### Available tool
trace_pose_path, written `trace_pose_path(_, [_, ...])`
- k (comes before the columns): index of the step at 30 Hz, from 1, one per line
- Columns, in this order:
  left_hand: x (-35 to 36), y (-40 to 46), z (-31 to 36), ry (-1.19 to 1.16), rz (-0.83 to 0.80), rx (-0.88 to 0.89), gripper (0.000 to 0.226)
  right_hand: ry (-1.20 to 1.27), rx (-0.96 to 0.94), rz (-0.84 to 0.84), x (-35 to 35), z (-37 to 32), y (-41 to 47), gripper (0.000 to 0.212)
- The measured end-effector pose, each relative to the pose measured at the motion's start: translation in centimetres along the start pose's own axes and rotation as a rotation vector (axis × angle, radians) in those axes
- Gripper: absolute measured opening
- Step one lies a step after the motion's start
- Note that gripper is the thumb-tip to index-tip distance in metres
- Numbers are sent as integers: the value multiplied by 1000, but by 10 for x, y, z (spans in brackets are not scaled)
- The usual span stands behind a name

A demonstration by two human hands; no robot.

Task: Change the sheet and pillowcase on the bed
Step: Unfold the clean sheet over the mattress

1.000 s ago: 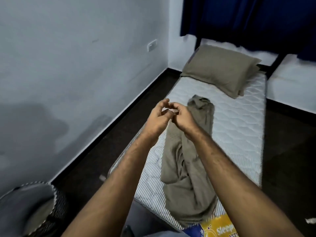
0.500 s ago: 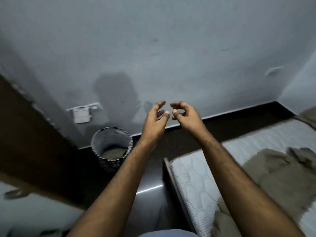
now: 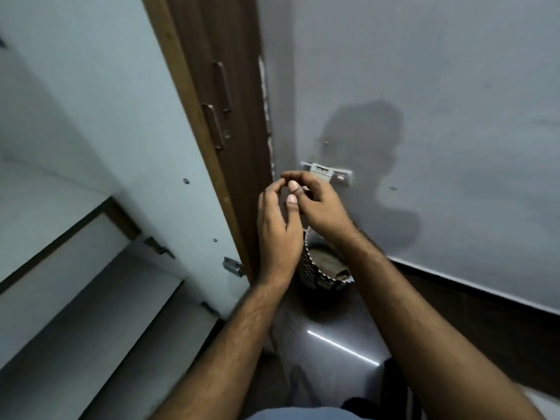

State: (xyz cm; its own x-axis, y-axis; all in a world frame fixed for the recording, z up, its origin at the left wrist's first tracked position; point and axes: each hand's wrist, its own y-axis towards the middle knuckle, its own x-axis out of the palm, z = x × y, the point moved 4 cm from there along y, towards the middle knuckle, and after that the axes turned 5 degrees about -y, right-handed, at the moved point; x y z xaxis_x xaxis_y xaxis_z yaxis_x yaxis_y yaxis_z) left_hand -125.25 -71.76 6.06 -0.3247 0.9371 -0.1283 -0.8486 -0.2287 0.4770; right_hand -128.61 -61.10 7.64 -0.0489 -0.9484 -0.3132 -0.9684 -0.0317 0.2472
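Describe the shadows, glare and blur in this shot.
Head view: a person's shadow falls dark on the grey wall; a bright streak of glare crosses the glossy floor; wide-angle distortion slants the wardrobe door; slight motion blur softens the edges throughout.

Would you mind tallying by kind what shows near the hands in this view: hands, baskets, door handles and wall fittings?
Hands: 2, the left hand and the right hand, both bare and holding nothing.
Baskets: 1, the patterned basket on the floor, with brownish cloth inside.
Door handles: 2, one handle and a second handle on the brown door.
Wall fittings: 1, a grey fitting.
Total: 6.
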Motion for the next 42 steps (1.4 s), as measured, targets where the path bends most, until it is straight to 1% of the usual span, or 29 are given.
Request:
trace_pose_path(2, [-13,6,-11,78,147,-44,38,21,-53,-117,20,-5,20,24])
trace_pose_path(3, [-17,9,-17,121,195,-76,42,33,-76,-174,29,-6,28,24])
trace_pose_path(6, [-18,9,-24,270,290,-93,61,135,-128,-359,54,-14,51,24])
trace_pose_path(8, [-14,5,-21,308,340,-107,72,174,-191,-490,65,-23,60,26])
trace_pose_path(9, [-14,1,-21,327,354,-107,74,185,-231,-541,70,-26,64,28])
trace_pose_path(11, [-17,-9,-18,420,420,-90,71,228,-273,-644,82,-32,69,28])
trace_pose_path(14, [-32,-22,-12,549,522,-58,57,275,-300,-823,110,-36,63,28])
trace_pose_path(17, [-58,-36,-8,609,631,-93,48,248,-352,-963,143,-42,46,23])
trace_pose_path(19, [-80,-47,-9,670,693,-99,47,259,-384,-1027,163,-46,33,21])
trace_pose_path(22, [-112,-66,-9,738,786,-128,52,349,-384,-1176,191,-58,3,31])
trace_pose_path(23, [-123,-71,-8,757,824,-141,56,357,-394,-1187,200,-62,-6,30])
trace_pose_path(25, [-146,-82,-6,792,886,-174,61,328,-424,-1141,221,-73,-20,25])
trace_pose_path(27, [-168,-91,-7,818,914,-230,65,265,-463,-1095,242,-84,-28,23])
trace_pose_path(29, [-187,-93,-12,852,873,-291,74,203,-527,-1076,260,-97,-34,23])
trace_pose_path(32, [-218,-93,-28,860,744,-409,93,74,-638,-1080,296,-114,-45,25])
trace_pose_path(34, [-239,-92,-41,818,694,-480,104,-2,-614,-1098,318,-122,-50,27])
trace_pose_path(35, [-252,-90,-46,799,694,-493,106,-54,-636,-1090,329,-128,-52,27])
trace_pose_path(37, [-276,-85,-54,786,698,-518,107,-169,-772,-1043,344,-141,-58,19])
trace_pose_path(38, [-289,-81,-58,789,688,-533,106,-210,-810,-1022,351,-147,-59,17])
trace_pose_path(42, [-340,-55,-63,804,643,-556,104,-333,-754,-996,394,-173,-53,19])
